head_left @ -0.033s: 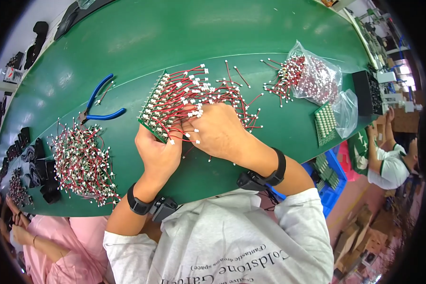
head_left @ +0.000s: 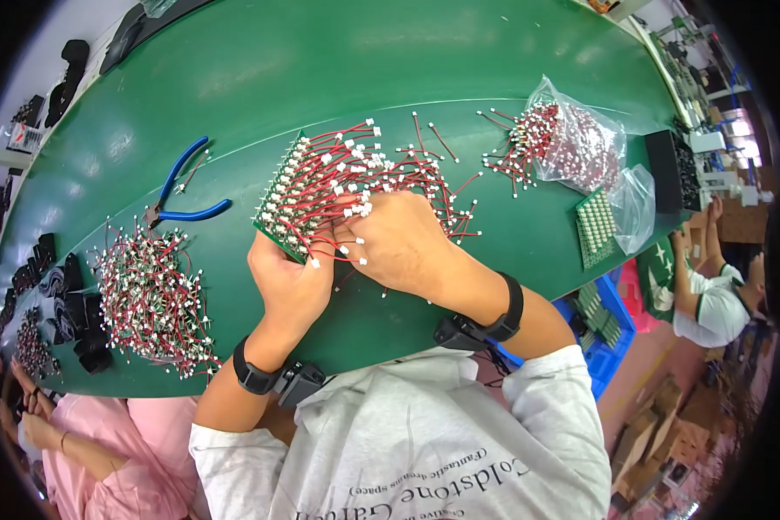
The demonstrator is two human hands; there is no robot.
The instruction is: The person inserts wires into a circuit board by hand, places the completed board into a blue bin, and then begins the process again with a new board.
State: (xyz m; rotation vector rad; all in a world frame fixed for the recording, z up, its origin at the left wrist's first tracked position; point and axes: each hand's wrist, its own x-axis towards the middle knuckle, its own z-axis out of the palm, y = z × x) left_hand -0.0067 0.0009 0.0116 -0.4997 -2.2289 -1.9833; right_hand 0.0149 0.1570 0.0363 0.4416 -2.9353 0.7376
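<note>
My left hand (head_left: 288, 282) is closed on the lower edge of a green circuit board panel (head_left: 277, 229), thumb along its near corner. Rows of white connectors cover the panel, and short red wire leads (head_left: 329, 173) with white plugs fan out from them to the right. Tucked against the panel's right lower side, my right hand (head_left: 399, 236) has its fingers curled under the leads. Those fingertips are hidden, so what they pinch cannot be made out. More loose wire leads (head_left: 442, 192) lie on the table just beyond the right hand.
Blue-handled cutters (head_left: 194, 214) lie left of the panel, behind a heap of wired small boards (head_left: 152, 299). To the right are a clear bag of leads (head_left: 581, 143), another connector panel (head_left: 595, 227), a black box (head_left: 667, 169) and a blue crate (head_left: 615, 338). People sit at both sides.
</note>
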